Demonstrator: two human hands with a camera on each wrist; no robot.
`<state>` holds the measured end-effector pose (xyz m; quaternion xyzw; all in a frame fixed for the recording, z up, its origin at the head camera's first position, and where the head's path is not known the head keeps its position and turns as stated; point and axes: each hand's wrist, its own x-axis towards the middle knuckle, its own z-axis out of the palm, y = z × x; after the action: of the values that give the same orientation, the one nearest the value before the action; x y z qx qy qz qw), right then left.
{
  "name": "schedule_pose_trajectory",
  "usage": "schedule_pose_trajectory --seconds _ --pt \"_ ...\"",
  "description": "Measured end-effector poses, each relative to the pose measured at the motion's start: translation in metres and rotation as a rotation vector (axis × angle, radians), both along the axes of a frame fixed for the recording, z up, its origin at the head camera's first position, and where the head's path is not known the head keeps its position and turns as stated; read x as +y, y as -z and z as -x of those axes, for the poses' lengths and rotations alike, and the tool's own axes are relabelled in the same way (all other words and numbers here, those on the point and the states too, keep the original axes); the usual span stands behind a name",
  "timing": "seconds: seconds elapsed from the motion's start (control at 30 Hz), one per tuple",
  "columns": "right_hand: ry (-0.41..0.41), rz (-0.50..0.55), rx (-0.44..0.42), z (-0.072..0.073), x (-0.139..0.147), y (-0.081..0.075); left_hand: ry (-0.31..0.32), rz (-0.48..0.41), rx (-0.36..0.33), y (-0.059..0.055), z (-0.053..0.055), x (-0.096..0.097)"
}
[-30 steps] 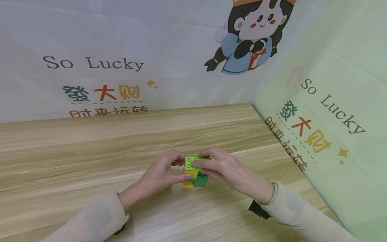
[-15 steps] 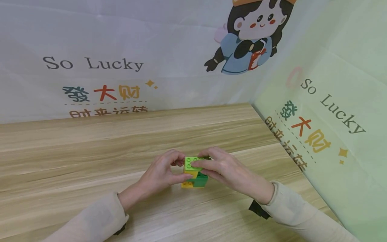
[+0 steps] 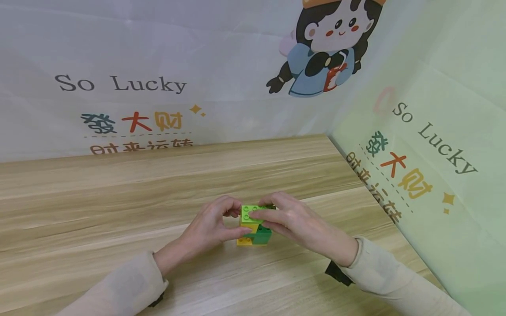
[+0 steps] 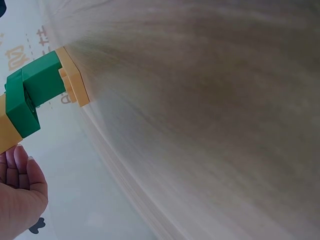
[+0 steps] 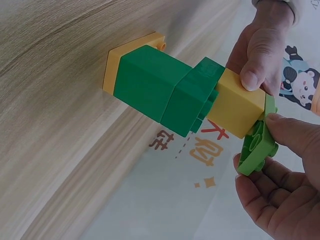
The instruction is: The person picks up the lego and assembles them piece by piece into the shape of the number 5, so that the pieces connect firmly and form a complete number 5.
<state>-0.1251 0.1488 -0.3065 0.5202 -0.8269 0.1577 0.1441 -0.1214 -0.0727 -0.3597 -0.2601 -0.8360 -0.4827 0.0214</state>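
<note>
A tower of toy building bricks stands on the wooden table in front of me. Its foot is a thin yellow brick (image 5: 111,72), with two green bricks (image 5: 150,80) above, the upper one offset. Over these sits a yellow brick (image 5: 237,105), and a thin light green brick (image 3: 247,209) tops the tower, overhanging to the right. My left hand (image 3: 209,221) grips the tower near the upper yellow brick, thumb against its near face. My right hand (image 3: 300,219) pinches the overhanging end of the light green brick, its fingers covering part of the top.
Wood-grain table (image 3: 118,193) surrounds the tower. A printed white sheet (image 3: 221,52) rises behind it, and another sheet (image 3: 442,109) borders the right side. Dark straps (image 3: 339,273) show beneath the sleeves.
</note>
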Motion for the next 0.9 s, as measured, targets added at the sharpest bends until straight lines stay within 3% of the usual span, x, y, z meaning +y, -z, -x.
schedule_pose_trajectory --seconds 0.9 --pt "0.005 -0.003 0.025 -0.0001 0.0000 0.0036 -0.013 0.016 0.018 0.0007 0.0001 0.0005"
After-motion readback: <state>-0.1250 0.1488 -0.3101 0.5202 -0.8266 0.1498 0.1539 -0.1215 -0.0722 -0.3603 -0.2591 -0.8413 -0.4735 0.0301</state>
